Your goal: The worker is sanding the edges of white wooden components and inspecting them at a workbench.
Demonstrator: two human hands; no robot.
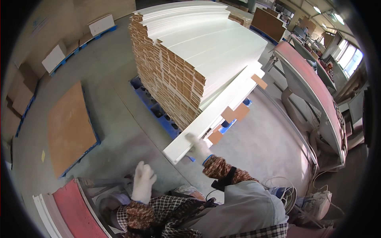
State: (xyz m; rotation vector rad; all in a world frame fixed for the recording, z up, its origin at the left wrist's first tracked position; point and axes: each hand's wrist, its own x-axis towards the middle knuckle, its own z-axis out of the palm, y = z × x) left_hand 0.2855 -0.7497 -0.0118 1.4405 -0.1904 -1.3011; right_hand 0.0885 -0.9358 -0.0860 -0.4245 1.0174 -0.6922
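Floor (pixel 123 142), smooth grey, is surrounding a white-panel stack (pixel 222 47). Beside it, white-gloved right hand (pixel 200 148) is gripping a long white board (pixel 214 114); left hand (pixel 143 182) is hovering empty.

Board stack (pixel 170 71) on pallet (pixel 152 106); panel (pixel 214 114) along stack's right side; sheet (pixel 70 127) left of stack, conveyor (pixel 307 70) right.

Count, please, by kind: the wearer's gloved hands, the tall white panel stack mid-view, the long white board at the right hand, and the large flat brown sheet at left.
Gloved hands (left hand, right hand): 2
Tall white panel stack: 1
Long white board: 1
Large flat brown sheet: 1
Total: 5
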